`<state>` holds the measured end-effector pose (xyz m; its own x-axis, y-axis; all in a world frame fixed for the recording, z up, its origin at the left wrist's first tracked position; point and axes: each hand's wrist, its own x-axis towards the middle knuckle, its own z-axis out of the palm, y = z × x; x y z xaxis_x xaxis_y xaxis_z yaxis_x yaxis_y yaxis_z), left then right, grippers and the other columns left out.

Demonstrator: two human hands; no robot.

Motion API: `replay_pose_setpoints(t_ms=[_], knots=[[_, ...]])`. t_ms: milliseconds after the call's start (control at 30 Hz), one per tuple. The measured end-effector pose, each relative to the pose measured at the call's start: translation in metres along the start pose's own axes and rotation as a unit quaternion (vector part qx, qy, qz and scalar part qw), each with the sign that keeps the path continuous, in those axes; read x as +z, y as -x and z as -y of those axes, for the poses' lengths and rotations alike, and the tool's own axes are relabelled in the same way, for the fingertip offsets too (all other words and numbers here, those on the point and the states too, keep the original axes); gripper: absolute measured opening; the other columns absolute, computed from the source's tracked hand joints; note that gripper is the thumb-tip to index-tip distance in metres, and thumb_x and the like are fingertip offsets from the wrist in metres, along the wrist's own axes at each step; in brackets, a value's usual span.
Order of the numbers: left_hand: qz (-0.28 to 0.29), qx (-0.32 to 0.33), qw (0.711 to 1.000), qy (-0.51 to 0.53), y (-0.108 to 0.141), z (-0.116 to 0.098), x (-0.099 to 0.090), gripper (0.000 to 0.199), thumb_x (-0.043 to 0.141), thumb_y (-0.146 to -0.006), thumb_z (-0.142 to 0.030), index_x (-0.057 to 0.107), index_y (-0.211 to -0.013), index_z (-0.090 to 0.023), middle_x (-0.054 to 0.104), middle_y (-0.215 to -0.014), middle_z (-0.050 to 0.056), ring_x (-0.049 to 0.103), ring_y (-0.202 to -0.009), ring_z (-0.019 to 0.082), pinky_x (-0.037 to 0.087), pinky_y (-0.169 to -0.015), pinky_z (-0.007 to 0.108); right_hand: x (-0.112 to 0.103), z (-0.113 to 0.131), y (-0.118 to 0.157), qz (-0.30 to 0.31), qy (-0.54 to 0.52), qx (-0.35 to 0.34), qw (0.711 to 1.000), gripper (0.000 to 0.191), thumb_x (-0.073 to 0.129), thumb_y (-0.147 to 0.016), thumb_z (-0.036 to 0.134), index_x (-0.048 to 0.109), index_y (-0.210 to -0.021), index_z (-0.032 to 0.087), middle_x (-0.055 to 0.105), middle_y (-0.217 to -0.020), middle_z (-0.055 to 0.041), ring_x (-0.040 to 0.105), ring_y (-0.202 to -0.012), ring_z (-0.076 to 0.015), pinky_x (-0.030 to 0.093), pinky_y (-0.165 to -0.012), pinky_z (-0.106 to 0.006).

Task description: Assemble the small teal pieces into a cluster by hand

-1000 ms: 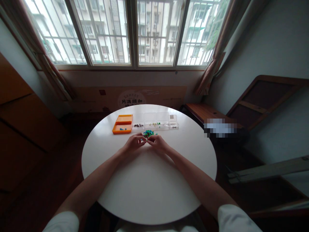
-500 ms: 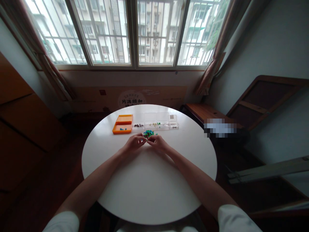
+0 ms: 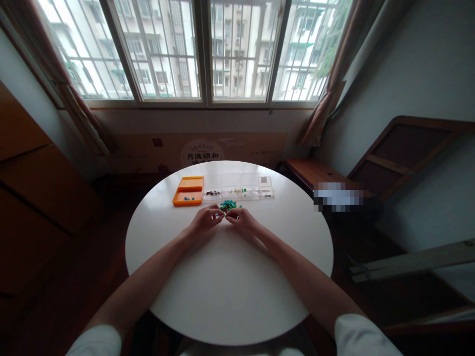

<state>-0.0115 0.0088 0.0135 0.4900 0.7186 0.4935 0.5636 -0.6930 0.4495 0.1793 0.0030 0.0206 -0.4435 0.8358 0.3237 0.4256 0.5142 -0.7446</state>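
Note:
My left hand [image 3: 208, 218] and my right hand [image 3: 240, 217] meet fingertip to fingertip just above the white table, both closed in a pinch. Whatever lies between the fingertips is too small to make out; a hint of green shows there. Right behind the fingers sits a pile of tiny blue, green and brown pieces [image 3: 229, 204], its near side partly hidden by my hands. Beyond my left hand stands an orange tray [image 3: 191, 188] with a few blue pieces in its front part. Beside it, a clear lidded case [image 3: 252, 194] holds small dark, yellowish and green pieces in separate compartments.
The round white table [image 3: 230, 287] carries all of this. A window [image 3: 206, 49] and a printed cardboard panel [image 3: 148, 148] are behind it. To the right stands a low wooden bench [image 3: 315, 170] with a blurred-out pale item on it.
Almost nothing differs. Both hands hold their place, with only a slight shift at the touching fingertips.

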Motion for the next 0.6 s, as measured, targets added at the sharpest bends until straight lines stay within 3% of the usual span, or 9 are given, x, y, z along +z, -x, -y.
replay_pose_setpoints(t_ms=[600], knots=[[0.006, -0.007, 1.000, -0.003, -0.0003, -0.0006, -0.0012, 0.014, 0.057, -0.079, -0.021, 0.070, -0.085, -0.020, 0.062, -0.084, 0.002, 0.055, -0.061, 0.007, 0.042, -0.057, 0.017, 0.0021, -0.0055, 0.0002, 0.010, -0.004, 0.001, 1.000, 0.016, 0.055, -0.077, 0.024, 0.066, -0.077, 0.012, 0.057, -0.059, -0.0009, 0.048, -0.053, -0.0090, 0.035, -0.051, -0.020]])
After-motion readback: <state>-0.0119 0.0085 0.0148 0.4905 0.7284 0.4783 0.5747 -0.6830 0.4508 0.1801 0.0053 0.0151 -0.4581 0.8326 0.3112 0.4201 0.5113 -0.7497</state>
